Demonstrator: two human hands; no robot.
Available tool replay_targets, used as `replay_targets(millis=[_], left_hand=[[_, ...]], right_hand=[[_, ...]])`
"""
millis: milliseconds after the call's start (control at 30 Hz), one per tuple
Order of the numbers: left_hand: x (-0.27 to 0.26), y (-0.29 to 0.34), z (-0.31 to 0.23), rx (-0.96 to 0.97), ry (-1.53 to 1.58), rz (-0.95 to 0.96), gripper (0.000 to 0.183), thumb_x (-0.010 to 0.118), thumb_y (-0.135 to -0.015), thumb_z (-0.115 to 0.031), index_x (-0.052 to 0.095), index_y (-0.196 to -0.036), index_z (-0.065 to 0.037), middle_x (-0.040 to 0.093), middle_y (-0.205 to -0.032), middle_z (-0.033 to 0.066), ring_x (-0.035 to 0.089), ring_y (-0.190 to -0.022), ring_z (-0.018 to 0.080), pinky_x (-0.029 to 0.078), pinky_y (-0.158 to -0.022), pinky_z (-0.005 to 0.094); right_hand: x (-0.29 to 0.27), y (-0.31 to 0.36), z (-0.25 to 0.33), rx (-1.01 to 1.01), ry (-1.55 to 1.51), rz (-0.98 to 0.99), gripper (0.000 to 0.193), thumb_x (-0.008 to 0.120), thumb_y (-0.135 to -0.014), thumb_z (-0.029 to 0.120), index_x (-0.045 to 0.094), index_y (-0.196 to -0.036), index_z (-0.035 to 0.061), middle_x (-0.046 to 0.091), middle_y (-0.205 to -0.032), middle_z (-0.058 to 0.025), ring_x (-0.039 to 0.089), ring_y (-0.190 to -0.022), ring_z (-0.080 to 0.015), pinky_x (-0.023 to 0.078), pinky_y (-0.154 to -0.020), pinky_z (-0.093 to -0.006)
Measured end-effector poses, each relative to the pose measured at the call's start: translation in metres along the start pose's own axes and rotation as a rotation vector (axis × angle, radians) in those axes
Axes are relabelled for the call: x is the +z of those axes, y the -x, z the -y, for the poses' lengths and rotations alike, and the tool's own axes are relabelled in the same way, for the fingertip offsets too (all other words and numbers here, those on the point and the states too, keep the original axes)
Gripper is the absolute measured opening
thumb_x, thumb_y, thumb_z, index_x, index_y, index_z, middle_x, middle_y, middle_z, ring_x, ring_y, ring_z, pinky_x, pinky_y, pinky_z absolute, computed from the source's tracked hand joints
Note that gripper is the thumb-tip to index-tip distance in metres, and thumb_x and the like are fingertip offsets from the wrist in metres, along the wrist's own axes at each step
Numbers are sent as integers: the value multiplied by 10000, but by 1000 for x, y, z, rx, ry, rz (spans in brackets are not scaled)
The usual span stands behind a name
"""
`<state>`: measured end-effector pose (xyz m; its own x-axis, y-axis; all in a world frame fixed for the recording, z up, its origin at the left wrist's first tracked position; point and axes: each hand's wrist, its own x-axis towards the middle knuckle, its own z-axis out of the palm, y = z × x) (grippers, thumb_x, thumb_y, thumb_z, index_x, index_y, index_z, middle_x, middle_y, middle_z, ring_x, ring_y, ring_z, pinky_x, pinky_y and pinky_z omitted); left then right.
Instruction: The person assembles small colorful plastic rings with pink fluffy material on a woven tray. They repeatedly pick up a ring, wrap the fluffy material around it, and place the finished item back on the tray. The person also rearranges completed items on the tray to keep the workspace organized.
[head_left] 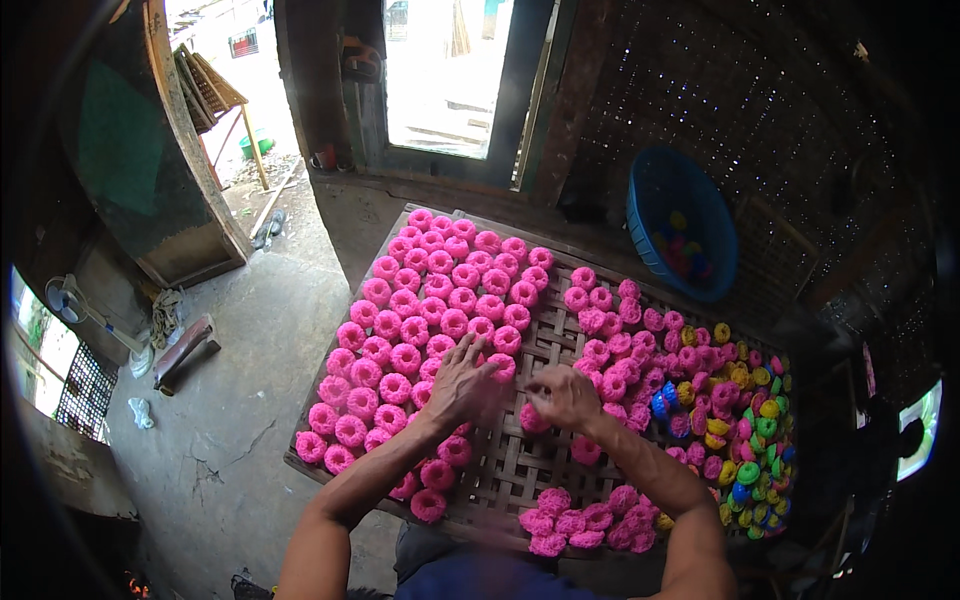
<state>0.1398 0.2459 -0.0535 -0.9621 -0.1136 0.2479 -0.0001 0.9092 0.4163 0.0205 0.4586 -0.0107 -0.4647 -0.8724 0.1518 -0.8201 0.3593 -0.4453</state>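
My left hand (462, 385) lies palm down over the rows of pink rings, fingers stretched and apart. Its fingertips are next to a crinkled pink ring (501, 367) at the edge of the rows. To its right, my right hand (568, 398) is closed, its bent fingers at another pink ring (534, 419) that shows just below them. Part of that ring is hidden by the fingers. The rings in the left rows (405, 358) stand hole up, side by side, on a woven slatted tray (515, 462).
On the tray's right lie a loose heap of pink rings (622, 375) and small yellow, green and blue moulds (750, 473). A pink pile (590, 522) sits at the near edge. Beyond stands a blue tub (650, 240) with coloured pieces inside. A fan (85, 305) stands left.
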Motion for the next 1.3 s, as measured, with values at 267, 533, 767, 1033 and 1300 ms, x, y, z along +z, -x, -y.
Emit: replay_targets(millis=[267,533,767,1033,1300], left_hand=[[-15,7,9,49,133,-264,448,740,-787,-66,673,-1220,-158,567,-1412,146,475,-1371,386,416,-1102,491],[-24,26,8,34,176,-230,396,769,-811,-111,681,-1197,-139,550,-1438,152,452,-1403,383,396,-1128,490],[-12,37,-4,182,155,17,452,752,-823,-170,674,-1269,-169,451,-1546,182,340,-1490,398,315,-1194,510],[-16,31,-6,193,173,7,341,702,-901,-213,685,-1239,-169,421,-1569,188,338,-1482,422,319,-1188,526],[-32,35,12,198,201,-160,281,715,-838,-62,678,-1111,-119,568,-1420,162,440,-1420,385,384,-1134,500]], right_hand=[[1,20,9,-40,162,-61,398,783,-779,198,655,-1130,61,677,-1091,-144,657,-1022,-342,539,-911,-426],[46,-14,34,393,-510,54,451,779,-888,334,666,-1176,4,725,-1030,-177,716,-936,-268,566,-814,-373],[50,0,37,286,-116,-195,236,755,-864,235,694,-1025,74,707,-984,-127,706,-905,-355,575,-787,-438],[6,38,-6,199,334,-243,250,717,-837,196,699,-1064,95,669,-991,-152,681,-880,-357,569,-770,-471],[20,37,36,390,-376,-216,368,780,-855,237,669,-1135,27,718,-1057,-153,710,-985,-273,573,-840,-404]])
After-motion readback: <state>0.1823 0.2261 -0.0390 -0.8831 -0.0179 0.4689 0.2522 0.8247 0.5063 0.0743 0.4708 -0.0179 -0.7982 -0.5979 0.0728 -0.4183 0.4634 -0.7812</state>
